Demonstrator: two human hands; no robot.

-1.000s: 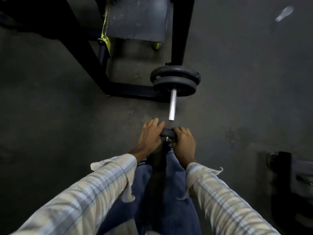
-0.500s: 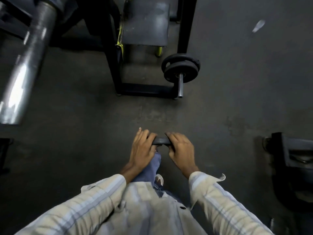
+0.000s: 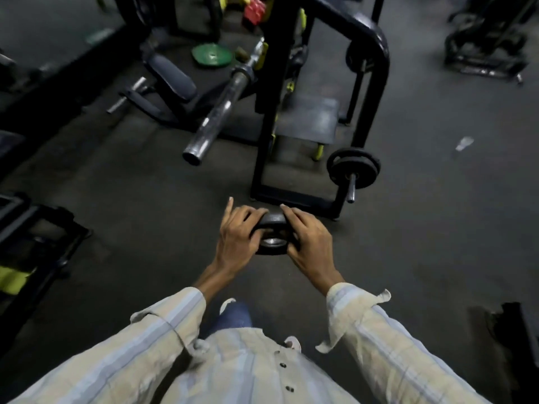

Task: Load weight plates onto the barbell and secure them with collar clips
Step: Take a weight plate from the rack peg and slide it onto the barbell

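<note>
A small black weight plate [image 3: 272, 228] with a metal-ringed centre hole is held at waist height in front of me. My left hand [image 3: 237, 239] grips its left edge and my right hand [image 3: 310, 243] grips its right edge. The bare steel sleeve of the barbell [image 3: 217, 112] rests on the black rack [image 3: 272, 112] and points toward me, up and to the left of the plate. Its end is empty. No collar clip shows.
Two black plates [image 3: 354, 167] sit on a storage peg low on the rack's right post. A green plate [image 3: 212, 54] lies on the floor behind. A padded bench [image 3: 172, 77] stands at the left, with other machines at the left edge [image 3: 29, 228] and far right.
I have risen from a crouch and the view has lifted. The plate came up off the floor in both hands. The barbell sleeve and rack are now in full view.
</note>
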